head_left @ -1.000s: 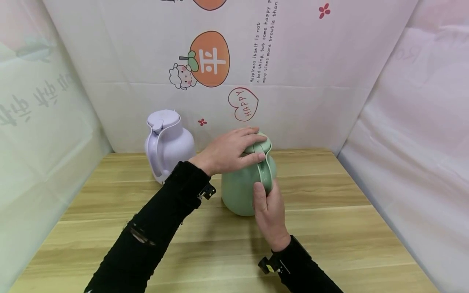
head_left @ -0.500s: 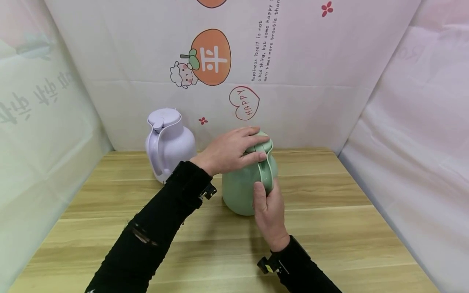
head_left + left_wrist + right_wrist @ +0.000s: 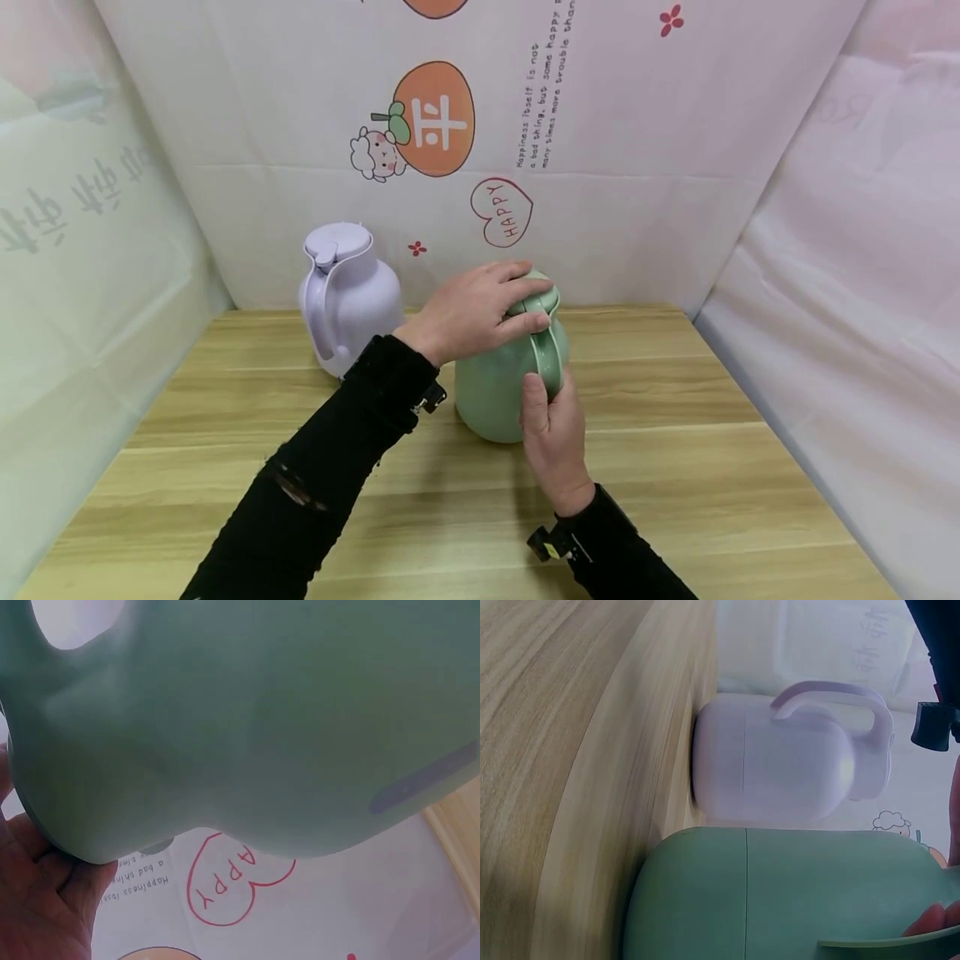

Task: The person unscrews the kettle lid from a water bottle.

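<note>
A mint-green thermos jug (image 3: 491, 396) stands upright on the table, its handle toward the person. Spread over its top, my left hand (image 3: 472, 308) grips the lid (image 3: 529, 306), with the thumb near the top of the handle. The left wrist view catches fingertips of the left hand (image 3: 45, 900) curled at the jug's rim. Lower down, my right hand (image 3: 555, 442) holds the handle (image 3: 548, 358), thumb on its near side; most of those fingers are hidden behind it. The right wrist view shows the jug's side (image 3: 780, 892) close up.
A lavender thermos jug (image 3: 363, 304) stands at the back left, behind the left forearm. The wooden table (image 3: 675, 467) is bounded by a white printed cloth (image 3: 615, 208) at the back and pale cloth walls on both sides.
</note>
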Action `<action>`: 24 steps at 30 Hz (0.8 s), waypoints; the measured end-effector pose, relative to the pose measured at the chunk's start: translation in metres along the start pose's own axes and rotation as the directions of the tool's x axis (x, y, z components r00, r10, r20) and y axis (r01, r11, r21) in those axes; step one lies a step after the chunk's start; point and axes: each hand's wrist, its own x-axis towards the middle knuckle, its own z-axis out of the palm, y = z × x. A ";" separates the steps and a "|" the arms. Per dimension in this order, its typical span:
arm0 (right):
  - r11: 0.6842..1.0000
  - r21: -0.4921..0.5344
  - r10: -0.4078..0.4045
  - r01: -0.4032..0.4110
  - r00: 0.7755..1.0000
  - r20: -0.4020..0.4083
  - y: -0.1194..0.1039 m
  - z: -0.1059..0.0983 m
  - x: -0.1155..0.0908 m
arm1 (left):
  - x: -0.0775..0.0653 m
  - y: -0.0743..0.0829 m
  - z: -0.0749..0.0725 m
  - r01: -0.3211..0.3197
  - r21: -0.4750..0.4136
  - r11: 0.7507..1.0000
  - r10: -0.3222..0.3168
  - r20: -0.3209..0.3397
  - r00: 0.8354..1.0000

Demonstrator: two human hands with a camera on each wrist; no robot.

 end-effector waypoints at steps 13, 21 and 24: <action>1.000 -0.008 0.018 -0.019 1.000 -0.017 0.000 -0.001 -0.001 | 0.000 0.012 0.001 0.062 0.034 0.998 -0.061 -0.029 0.998; 1.000 -0.008 0.015 -0.015 1.000 -0.018 0.001 -0.002 -0.002 | 0.001 0.020 0.001 0.114 0.055 0.992 -0.111 -0.050 0.993; 1.000 -0.018 0.023 -0.023 0.999 -0.023 0.001 -0.002 -0.002 | 0.002 0.023 0.002 0.132 0.075 0.988 -0.128 -0.060 0.990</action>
